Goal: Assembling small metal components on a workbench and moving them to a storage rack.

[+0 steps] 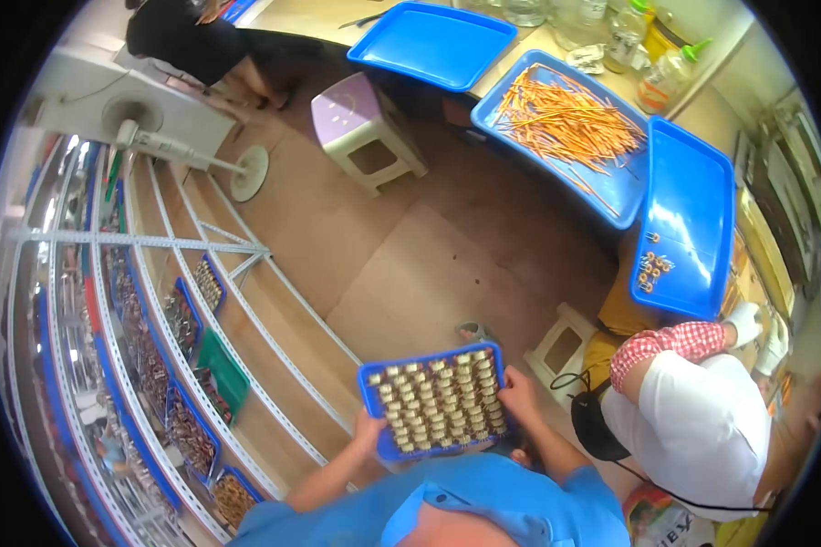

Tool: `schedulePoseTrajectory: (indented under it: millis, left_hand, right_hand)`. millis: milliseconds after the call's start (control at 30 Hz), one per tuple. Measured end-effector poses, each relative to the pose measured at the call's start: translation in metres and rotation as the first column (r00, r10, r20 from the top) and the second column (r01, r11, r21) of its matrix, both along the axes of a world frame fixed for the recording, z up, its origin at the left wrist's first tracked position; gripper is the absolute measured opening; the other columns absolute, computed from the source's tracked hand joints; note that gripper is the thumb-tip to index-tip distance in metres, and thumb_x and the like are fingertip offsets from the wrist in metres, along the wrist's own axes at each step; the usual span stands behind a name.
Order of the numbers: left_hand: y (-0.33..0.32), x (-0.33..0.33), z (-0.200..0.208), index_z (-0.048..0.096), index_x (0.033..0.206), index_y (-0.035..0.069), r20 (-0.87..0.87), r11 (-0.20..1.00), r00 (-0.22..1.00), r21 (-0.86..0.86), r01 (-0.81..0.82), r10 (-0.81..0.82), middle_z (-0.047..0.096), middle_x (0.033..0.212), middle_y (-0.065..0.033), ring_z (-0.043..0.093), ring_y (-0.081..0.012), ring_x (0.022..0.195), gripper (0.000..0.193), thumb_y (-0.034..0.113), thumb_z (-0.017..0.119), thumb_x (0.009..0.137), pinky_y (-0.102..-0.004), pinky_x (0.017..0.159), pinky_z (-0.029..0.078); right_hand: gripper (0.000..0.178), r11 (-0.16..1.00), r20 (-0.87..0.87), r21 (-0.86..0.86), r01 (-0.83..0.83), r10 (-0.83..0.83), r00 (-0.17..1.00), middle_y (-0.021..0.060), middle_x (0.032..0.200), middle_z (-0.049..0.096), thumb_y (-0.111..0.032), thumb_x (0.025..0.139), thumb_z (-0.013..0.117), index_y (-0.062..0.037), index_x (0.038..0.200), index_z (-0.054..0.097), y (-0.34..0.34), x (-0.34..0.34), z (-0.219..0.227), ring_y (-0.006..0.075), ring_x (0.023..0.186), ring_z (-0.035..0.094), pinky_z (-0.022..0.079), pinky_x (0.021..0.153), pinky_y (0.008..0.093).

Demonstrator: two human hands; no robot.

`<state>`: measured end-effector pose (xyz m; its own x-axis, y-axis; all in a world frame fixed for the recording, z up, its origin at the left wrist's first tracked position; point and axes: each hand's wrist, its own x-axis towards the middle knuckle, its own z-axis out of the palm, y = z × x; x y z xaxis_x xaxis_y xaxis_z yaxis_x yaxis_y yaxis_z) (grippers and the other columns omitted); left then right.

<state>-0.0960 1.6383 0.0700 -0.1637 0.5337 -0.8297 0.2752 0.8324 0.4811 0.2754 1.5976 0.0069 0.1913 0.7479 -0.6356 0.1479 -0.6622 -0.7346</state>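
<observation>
A blue tray [368, 392] is held in front of my body, just above my blue shirt. Rows of small cream-topped, dark brown cylindrical pieces [438, 401] fill it; their exact kind is too small to make out. My left hand [368, 432] is closed on the tray's left edge, near its lower corner. At the opposite side, my right hand [518, 396] grips the right edge. Fingers under the tray are hidden on both sides.
A metal shelving rack [164, 241] with blue trays of small parts stands left. A stool [351, 114] and fan [146, 137] stand ahead. At right, a co-worker [702, 419] sits beside a table with a tray [483, 114] of orange sticks and a blue tray [689, 201].
</observation>
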Motion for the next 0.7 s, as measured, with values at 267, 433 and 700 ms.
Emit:
schedulePoseTrajectory:
  millis: [267, 433, 700]
  left_hand:
    - [0.153, 0.070, -0.023, 0.060, 0.118, -0.001, 0.275, 0.946, 0.906, 0.071, 0.315, -0.322, 0.069, 0.102, -0.0117, 0.066, -0.0239, 0.091, 0.046, -0.012, 0.053, 0.074, -0.0425, 0.085, 0.055]
    - [0.192, 0.057, -0.091, 0.063, 0.115, -0.001, 0.269, 0.840, 0.802, 0.276, 0.467, -0.534, 0.068, 0.103, -0.0138, 0.064, -0.0262, 0.097, 0.043, -0.004, 0.055, 0.073, -0.0430, 0.086, 0.052]
    - [0.272, -0.007, -0.037, 0.061, 0.107, -0.002, 0.451, 0.885, 0.770, 0.337, 0.322, -0.451, 0.065, 0.098, -0.0106, 0.063, -0.0234, 0.088, 0.039, -0.011, 0.048, 0.072, -0.0405, 0.084, 0.052]
  right_hand:
    - [0.016, 0.899, 0.188, 0.130, 0.418, -0.436, 0.880, 0.0077, 0.063, 0.051, 0.002, 0.065, 0.062, -0.0019, 0.074, 0.050, 0.026, 0.032, 0.052, 0.0178, 0.061, 0.049, 0.040, 0.057, 0.0345]
    - [0.017, 0.858, 0.390, 0.317, 0.404, -0.506, 0.769, 0.0130, 0.064, 0.056, -0.002, 0.064, 0.067, -0.0027, 0.072, 0.052, 0.028, 0.001, 0.032, 0.0241, 0.060, 0.054, 0.044, 0.058, 0.0388]
    - [0.022, 0.821, 0.210, 0.186, 0.540, -0.570, 0.794, 0.0034, 0.064, 0.054, 0.007, 0.058, 0.066, -0.0060, 0.066, 0.050, 0.093, -0.069, 0.048, 0.0147, 0.061, 0.053, 0.042, 0.053, 0.0317]
